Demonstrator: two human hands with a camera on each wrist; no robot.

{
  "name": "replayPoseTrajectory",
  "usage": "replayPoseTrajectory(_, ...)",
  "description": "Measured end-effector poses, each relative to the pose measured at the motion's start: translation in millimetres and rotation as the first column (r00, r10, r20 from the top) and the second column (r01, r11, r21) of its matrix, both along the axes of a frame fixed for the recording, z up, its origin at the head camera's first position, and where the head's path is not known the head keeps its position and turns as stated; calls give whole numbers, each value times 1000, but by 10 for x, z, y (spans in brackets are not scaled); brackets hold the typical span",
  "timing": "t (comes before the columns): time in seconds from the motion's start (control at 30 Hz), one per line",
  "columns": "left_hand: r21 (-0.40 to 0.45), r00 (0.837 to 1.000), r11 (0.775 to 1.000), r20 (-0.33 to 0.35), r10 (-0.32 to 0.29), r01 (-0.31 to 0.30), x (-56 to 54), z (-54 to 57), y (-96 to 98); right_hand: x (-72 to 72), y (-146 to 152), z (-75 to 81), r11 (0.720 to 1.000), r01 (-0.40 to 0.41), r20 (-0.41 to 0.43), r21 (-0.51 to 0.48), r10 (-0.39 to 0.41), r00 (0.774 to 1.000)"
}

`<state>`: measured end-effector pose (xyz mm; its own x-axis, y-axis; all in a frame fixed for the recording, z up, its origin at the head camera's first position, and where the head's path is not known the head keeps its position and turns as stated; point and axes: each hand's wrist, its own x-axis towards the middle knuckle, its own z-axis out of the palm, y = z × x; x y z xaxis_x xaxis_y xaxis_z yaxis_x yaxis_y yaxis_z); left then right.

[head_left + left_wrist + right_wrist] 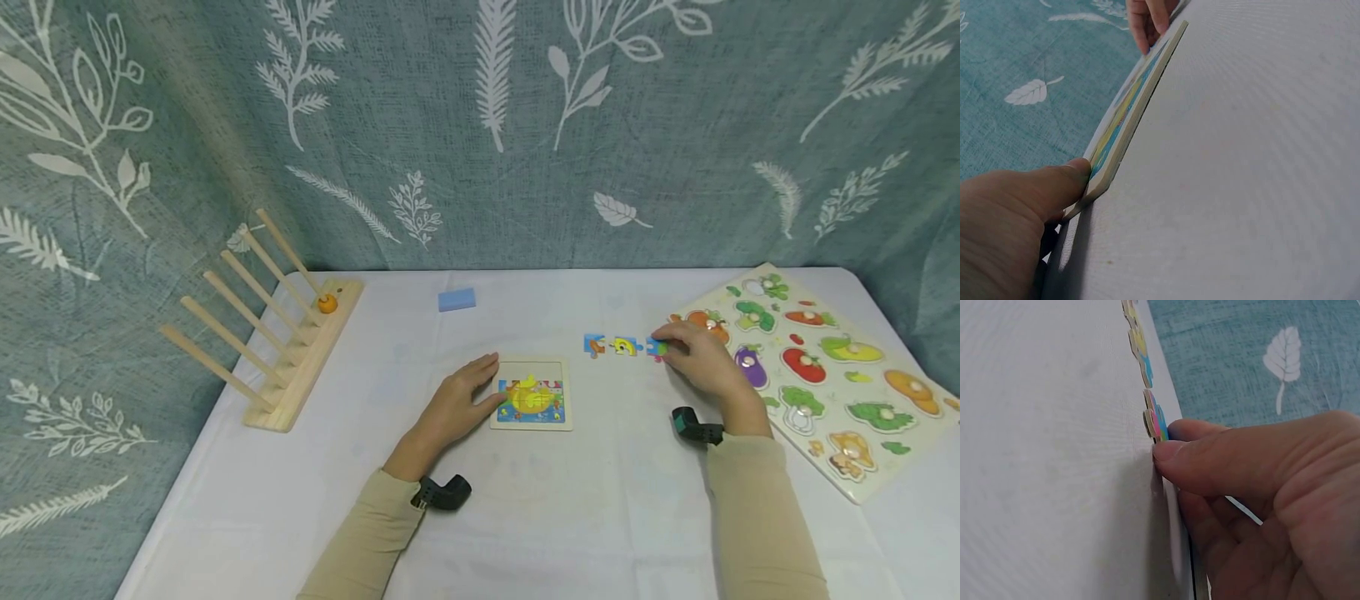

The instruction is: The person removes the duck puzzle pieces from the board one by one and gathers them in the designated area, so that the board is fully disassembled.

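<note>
In the head view my left hand lies along the left side of a small wooden jigsaw puzzle tray. The left wrist view shows its thumb resting on the tray's edge. Inside the tray is a partly filled picture of a yellow shape on blue; its upper strip is bare. To the right, my right hand pinches a blue, green and pink puzzle piece between thumb and fingers, low over the cloth. Beside it lie a puzzle piece with yellow and a puzzle piece with brown, in a row.
A vegetable knob puzzle board lies at the right, partly behind the right hand. At the left stands a wooden peg rack with an orange bead at its far end. A blue block lies near the back edge.
</note>
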<state>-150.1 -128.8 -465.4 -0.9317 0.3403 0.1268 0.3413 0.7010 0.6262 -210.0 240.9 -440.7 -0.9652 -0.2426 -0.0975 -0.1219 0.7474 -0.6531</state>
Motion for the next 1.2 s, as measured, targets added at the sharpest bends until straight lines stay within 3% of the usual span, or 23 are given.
replayPoseTrajectory(0.37, -1, 1000, 1000, 6, 1, -1, 6, 10, -1, 24, 16, 41, 1000, 20, 55, -19, -19, 998)
replayPoseTrajectory(0.6, -3, 999, 1000, -33, -26, 26, 10, 9, -11, 32, 4, 65, 995, 33, 71, -94, -26, 997)
replayPoseTrajectory(0.83, -48, 998, 997, -22, -64, 63, 27, 19, -50, 29, -114, 74, 978, -27, 42, -205, 36, 998)
replayPoseTrajectory(1.03, -81, 995, 992, 28, -91, 93, 76, 40, -81, 48, -343, 82, 949, -85, 38, -304, 102, 994)
replayPoseTrajectory(1.2, -80, 995, 992, 23, -93, 95, 151, 52, -66, 89, -594, 92, 942, -138, 5, -307, 146, 989)
